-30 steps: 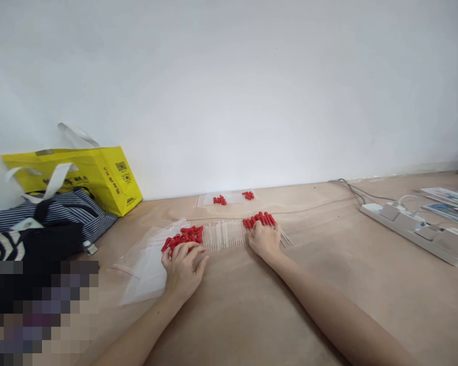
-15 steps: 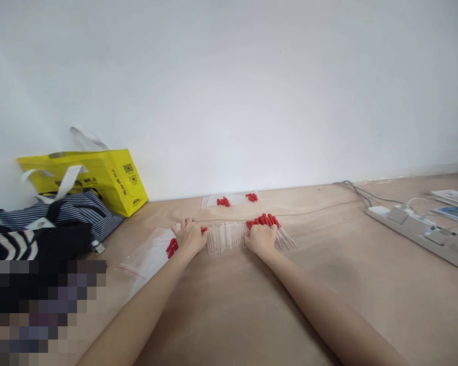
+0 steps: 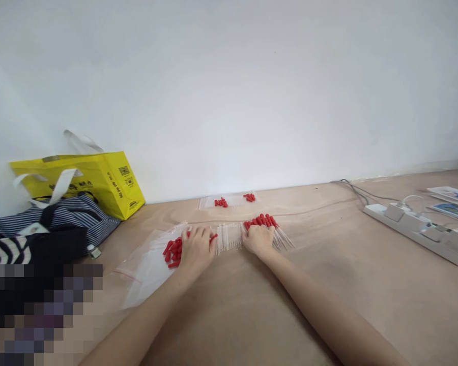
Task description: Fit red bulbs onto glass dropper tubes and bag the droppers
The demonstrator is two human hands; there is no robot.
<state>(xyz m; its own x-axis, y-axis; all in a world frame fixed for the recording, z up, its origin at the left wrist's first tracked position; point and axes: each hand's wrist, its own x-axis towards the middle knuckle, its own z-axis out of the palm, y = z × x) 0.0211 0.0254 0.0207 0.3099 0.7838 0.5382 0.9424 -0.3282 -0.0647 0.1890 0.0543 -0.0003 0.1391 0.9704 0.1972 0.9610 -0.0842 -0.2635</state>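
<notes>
My left hand (image 3: pixel 197 249) is closed around a small red cap, whose tip pokes out past the thumb beside a row of clear thin tubes (image 3: pixel 229 237). Just left of it, several loose red caps (image 3: pixel 173 250) lie on clear plastic bags (image 3: pixel 147 264). At the row's right end, my right hand (image 3: pixel 258 239) rests low over the tubes with its fingers curled; what they hold, if anything, is hidden. Several red-capped sticks (image 3: pixel 267 220) fan out behind and to the right of that hand.
Near the wall lies another clear bag (image 3: pixel 236 200) with red caps. A yellow bag (image 3: pixel 125 195) and a striped bag (image 3: pixel 95 216) stand at left. On the right are a white power strip (image 3: pixel 416 231) with cables and some printed cards (image 3: pixel 452 195).
My left hand has moved right and slightly nearer, uncovering more red caps, and its spread fingers have drawn in. My right hand stays at the tubes. The view has shifted slightly.
</notes>
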